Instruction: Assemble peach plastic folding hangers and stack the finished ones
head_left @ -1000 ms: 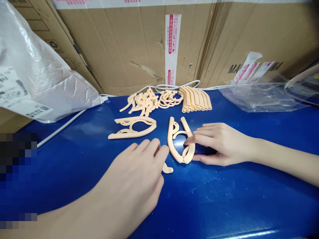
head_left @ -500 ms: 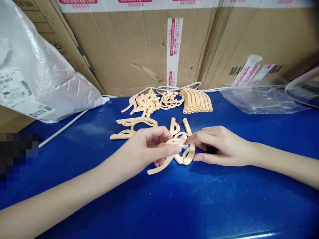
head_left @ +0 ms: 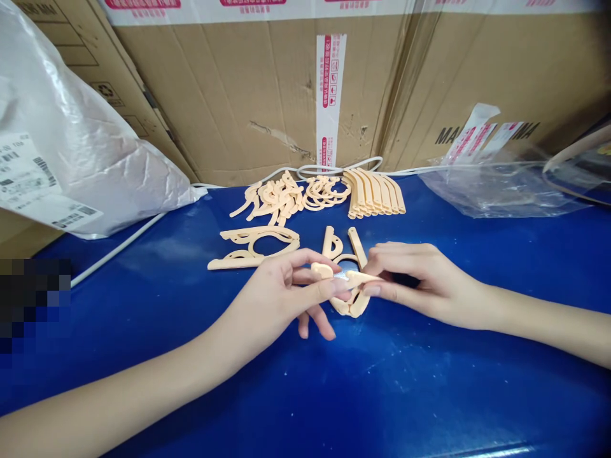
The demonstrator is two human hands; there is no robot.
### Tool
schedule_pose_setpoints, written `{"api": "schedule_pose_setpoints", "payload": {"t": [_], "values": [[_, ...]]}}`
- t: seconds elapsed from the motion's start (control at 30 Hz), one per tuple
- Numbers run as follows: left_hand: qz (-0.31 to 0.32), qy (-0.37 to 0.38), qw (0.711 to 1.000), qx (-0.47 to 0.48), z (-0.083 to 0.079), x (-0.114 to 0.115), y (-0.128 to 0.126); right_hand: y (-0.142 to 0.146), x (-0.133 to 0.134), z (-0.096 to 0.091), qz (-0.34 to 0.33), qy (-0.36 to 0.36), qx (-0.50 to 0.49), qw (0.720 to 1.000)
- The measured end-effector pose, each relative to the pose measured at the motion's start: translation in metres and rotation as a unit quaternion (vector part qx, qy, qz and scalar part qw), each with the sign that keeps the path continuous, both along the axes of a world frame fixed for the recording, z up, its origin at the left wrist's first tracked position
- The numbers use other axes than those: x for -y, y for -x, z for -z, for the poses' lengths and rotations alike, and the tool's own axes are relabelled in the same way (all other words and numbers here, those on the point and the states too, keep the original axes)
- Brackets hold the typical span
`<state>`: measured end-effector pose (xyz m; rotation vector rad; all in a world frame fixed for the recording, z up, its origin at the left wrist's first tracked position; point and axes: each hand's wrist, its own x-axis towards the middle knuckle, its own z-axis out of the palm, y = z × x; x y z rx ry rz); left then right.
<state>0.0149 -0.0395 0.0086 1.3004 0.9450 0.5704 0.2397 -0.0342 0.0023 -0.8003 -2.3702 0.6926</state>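
Observation:
My left hand [head_left: 281, 289] pinches a curved beige plastic hanger part [head_left: 322, 271] between thumb and fingers, its lower fingers hanging loose. From the other side, the thumb and fingers of my right hand [head_left: 429, 283] are closed on the right end of the beige plastic, which tapers to a point. Fingers cover the middle, so whether this is one part or two joined cannot be told. Beneath both hands lies a folded beige hanger [head_left: 353, 308], partly hidden. Another similar hanger [head_left: 233, 261] rests on the blue table [head_left: 305, 388] beyond my left hand.
Behind lie a heap of curved beige parts [head_left: 279, 197], several beige rings [head_left: 327, 191] and a row of long arms [head_left: 377, 194]. A cardboard box [head_left: 238, 89] and white cable [head_left: 119, 248] border the table. A silver bag [head_left: 95, 146] leans left; clear plastic [head_left: 501, 191] lies right.
My right hand has closed on the right end of the held part. The part has turned, and its long tail no longer points down to the left. My left hand's lower fingers have loosened.

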Motion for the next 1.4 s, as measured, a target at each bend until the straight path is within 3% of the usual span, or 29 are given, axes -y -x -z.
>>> {"api": "schedule_pose_setpoints", "payload": {"t": [0.07,0.13,0.2,0.3,0.33,0.4,0.5,0.6,0.7,0.87,1.07,1.23,1.4], "values": [[-0.023,-0.071,0.997,-0.037,0.001,-0.001,0.002,-0.002,-0.004,0.001,0.041,0.033,-0.013,0.999],[-0.051,-0.191,0.974,-0.106,0.002,-0.001,0.005,-0.006,-0.01,0.003,0.098,0.05,-0.042,0.993],[-0.047,-0.35,0.913,-0.202,0.003,-0.002,0.008,-0.011,-0.017,0.005,0.146,0.04,-0.07,0.986],[0.024,-0.552,0.783,-0.288,0.006,-0.002,0.012,-0.017,-0.027,0.008,0.175,0.013,-0.056,0.983],[0.045,-0.588,0.752,-0.295,0.007,-0.002,0.013,-0.018,-0.029,0.008,0.17,0.009,-0.04,0.985],[0.069,-0.614,0.725,-0.305,0.01,-0.003,0.013,-0.017,-0.031,0.009,0.145,0.012,-0.01,0.989],[0.067,-0.588,0.732,-0.337,0.012,-0.004,0.012,-0.016,-0.033,0.009,0.119,0.021,0.012,0.993],[0.053,-0.557,0.74,-0.373,0.011,-0.004,0.011,-0.015,-0.032,0.009,0.137,0.002,0.023,0.99],[0.037,-0.558,0.724,-0.404,0.011,-0.003,0.01,-0.015,-0.028,0.009,0.135,0.003,0.02,0.991],[0.025,-0.576,0.686,-0.444,0.013,-0.002,0.009,-0.016,-0.019,0.005,0.065,0.073,-0.007,0.995],[0.015,-0.599,0.668,-0.442,0.012,-0.001,0.009,-0.019,-0.026,0.006,0.114,0.095,-0.102,0.984],[0.113,-0.633,0.692,-0.33,0.014,-0.001,0.01,-0.019,-0.033,0.015,0.145,0.114,-0.153,0.971],[0.164,-0.618,0.71,-0.294,0.016,-0.003,0.009,-0.017,-0.028,0.015,0.16,0.069,-0.079,0.981]]}}
